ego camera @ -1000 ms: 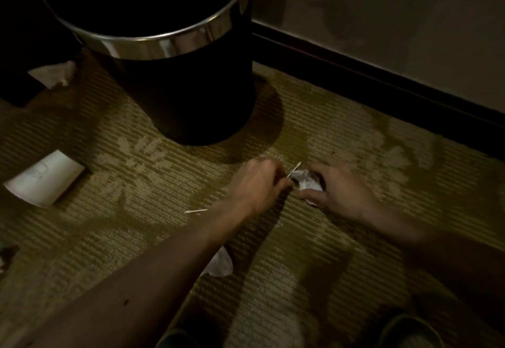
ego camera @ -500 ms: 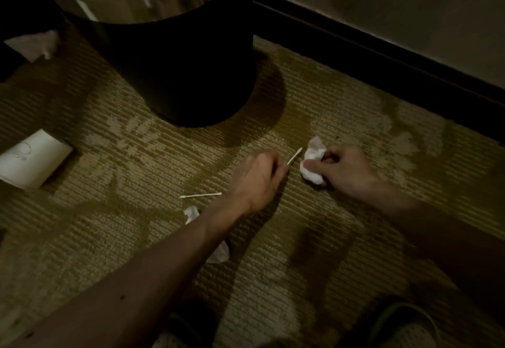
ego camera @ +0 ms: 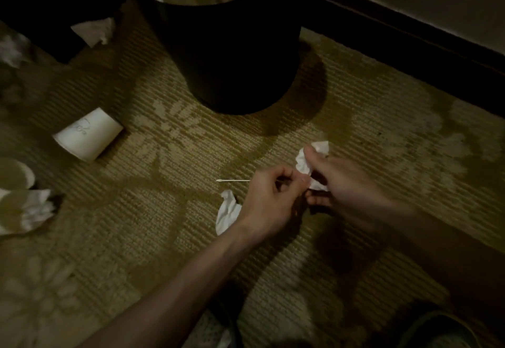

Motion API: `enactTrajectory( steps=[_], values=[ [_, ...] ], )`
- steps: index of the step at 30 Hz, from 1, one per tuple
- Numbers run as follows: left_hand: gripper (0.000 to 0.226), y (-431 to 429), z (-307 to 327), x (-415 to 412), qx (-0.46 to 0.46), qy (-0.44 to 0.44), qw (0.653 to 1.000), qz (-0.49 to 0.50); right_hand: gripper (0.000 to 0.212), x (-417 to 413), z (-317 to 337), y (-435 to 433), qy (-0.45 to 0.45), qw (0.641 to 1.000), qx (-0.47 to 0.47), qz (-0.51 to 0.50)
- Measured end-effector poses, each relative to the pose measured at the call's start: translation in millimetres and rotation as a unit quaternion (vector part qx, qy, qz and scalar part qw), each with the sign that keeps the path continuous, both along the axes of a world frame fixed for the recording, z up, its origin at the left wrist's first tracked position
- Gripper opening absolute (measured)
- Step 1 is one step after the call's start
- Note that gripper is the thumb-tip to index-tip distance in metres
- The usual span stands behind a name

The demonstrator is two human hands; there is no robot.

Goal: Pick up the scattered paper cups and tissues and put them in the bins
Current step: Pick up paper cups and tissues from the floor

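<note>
Fingers of the right hand [ego camera: 347, 183] are curled round a crumpled tissue [ego camera: 302, 164] low over the carpet [ego camera: 164, 211], near the black bin [ego camera: 232, 60]. The left hand [ego camera: 270, 200], apart earlier, is now brought against it, fingers curled; their contents cannot be told.

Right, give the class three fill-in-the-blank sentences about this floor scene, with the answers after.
1. The right hand grips a crumpled ____.
2. The paper cup nearest the bin lies on its ____.
3. The bin stands ____ on the carpet.
Answers: tissue; side; upright.
</note>
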State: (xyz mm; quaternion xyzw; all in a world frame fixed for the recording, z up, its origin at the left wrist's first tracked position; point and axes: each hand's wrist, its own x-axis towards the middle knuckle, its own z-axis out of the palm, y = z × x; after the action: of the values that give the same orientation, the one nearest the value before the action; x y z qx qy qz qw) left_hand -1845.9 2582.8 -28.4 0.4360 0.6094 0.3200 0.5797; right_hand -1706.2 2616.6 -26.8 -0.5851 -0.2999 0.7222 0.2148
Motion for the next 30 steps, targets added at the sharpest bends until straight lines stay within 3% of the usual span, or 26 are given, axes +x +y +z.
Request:
enactTrajectory(
  steps=[4,7,12,18,20,22,24,27,30],
  values=[
    [0.013,-8,4,-20,0.005,0.043,0.998,-0.048,0.037,-16,-7,-10,-0.059,0.996,0.054,0.028],
    [0.009,-1,2,-59,0.077,0.17,0.98,-0.073,0.038,-19,-9,-13,-0.074,0.995,0.048,0.056],
    [0.014,9,-17,-111,0.106,0.396,0.897,-0.164,0.03,-22,-14,-16,-0.051,0.998,0.012,0.046],
    [0.012,7,-32,-115,0.207,0.48,0.816,-0.247,0.031,-24,-17,-17,-0.01,0.999,-0.004,0.042],
    [0.011,6,-32,-115,0.182,0.447,0.849,-0.214,0.032,-24,-18,-17,0.004,0.999,-0.016,0.028],
    [0.012,7,-26,-114,0.087,0.333,0.931,-0.126,0.034,-24,-18,-17,0.015,0.999,-0.032,0.025],
    [0.01,5,-13,-107,0.043,0.206,0.977,-0.046,0.035,-25,-19,-16,0.034,0.998,-0.05,0.016],
    [0.006,-2,8,-82,0.052,0.146,0.987,-0.032,0.036,-32,-17,-15,0.065,0.996,-0.06,-0.003],
    [0.005,-9,17,-61,-0.017,0.075,0.997,-0.002,0.038,-41,-12,-13,0.092,0.994,-0.057,-0.02]
  ],
)
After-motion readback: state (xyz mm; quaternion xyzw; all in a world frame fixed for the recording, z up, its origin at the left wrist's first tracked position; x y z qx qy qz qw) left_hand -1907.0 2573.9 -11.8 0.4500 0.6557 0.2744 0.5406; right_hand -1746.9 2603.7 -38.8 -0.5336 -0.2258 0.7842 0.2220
